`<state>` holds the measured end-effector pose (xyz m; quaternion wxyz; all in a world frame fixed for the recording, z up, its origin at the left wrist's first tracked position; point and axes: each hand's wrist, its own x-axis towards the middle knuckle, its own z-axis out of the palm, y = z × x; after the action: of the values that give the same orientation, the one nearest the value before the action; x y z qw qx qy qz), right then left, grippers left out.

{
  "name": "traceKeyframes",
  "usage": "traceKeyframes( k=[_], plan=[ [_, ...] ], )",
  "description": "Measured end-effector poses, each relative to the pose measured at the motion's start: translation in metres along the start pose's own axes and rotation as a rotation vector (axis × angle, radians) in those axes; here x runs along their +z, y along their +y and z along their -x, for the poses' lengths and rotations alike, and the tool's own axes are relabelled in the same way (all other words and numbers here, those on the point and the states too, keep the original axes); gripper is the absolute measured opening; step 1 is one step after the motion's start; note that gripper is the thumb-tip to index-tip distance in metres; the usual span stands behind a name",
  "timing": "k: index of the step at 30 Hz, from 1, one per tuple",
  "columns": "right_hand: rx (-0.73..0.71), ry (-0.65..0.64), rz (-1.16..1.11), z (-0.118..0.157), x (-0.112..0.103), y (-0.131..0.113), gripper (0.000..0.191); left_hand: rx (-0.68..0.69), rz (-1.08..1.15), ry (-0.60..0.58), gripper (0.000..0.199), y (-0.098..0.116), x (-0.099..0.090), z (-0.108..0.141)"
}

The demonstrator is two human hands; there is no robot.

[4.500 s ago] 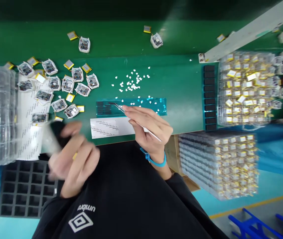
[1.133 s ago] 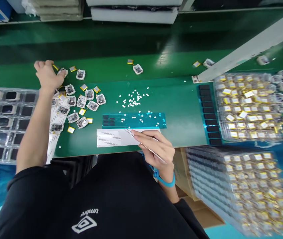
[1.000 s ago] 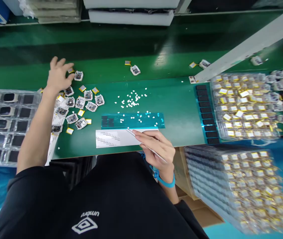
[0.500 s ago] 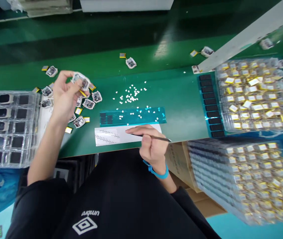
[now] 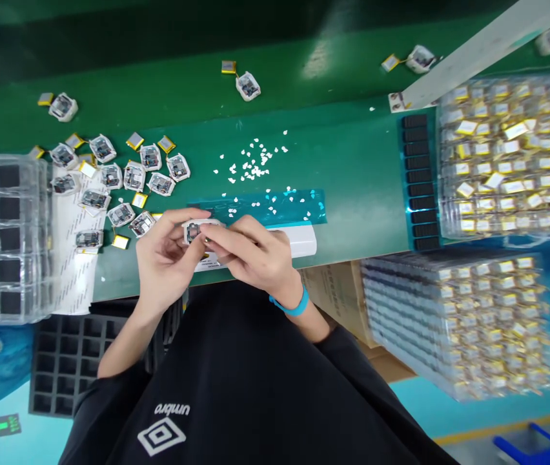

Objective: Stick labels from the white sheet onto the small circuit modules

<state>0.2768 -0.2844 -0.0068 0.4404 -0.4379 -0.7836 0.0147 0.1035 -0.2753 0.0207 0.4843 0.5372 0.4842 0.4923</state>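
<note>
Green workbench (image 5: 352, 187); circuit module (image 5: 194, 231) between left fingers (image 5: 178, 218) and right fingers (image 5: 226, 237).

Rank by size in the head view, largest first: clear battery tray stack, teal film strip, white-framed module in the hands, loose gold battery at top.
1. Clear battery tray stack
2. Teal film strip
3. White-framed module
4. Loose gold battery

The module sits nearer the camera, so that last ranking is unsure.

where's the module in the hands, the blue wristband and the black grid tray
circuit module (image 5: 195, 231), head view, on its exposed board
blue wristband (image 5: 290, 309), head view, on the band's middle
black grid tray (image 5: 36, 361), head view, on its left rim
</note>
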Motion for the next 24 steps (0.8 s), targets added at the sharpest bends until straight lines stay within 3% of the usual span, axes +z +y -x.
traceKeyframes(
  k=[4,10,13,21,24],
  plan=[
    [0.003,0.010,-0.054,0.002,-0.003,0.001,0.021,-0.012,-0.044,-0.041,0.016,0.004,0.003,0.006],
    [0.159,0.131,-0.184,0.006,-0.005,-0.001,0.012,0.003,0.068,0.095,0.019,0.001,0.010,0.009],
    [0.162,0.112,-0.150,0.006,-0.004,-0.003,0.015,0.009,0.066,0.067,0.016,0.002,0.012,0.010],
    [0.001,0.048,0.017,0.005,-0.005,-0.003,0.017,0.038,-0.160,0.083,0.015,0.009,0.009,0.020],
    [0.027,-0.027,-0.078,0.003,-0.008,0.000,0.023,0.039,-0.236,0.101,0.017,0.008,0.007,0.022]
  ],
)
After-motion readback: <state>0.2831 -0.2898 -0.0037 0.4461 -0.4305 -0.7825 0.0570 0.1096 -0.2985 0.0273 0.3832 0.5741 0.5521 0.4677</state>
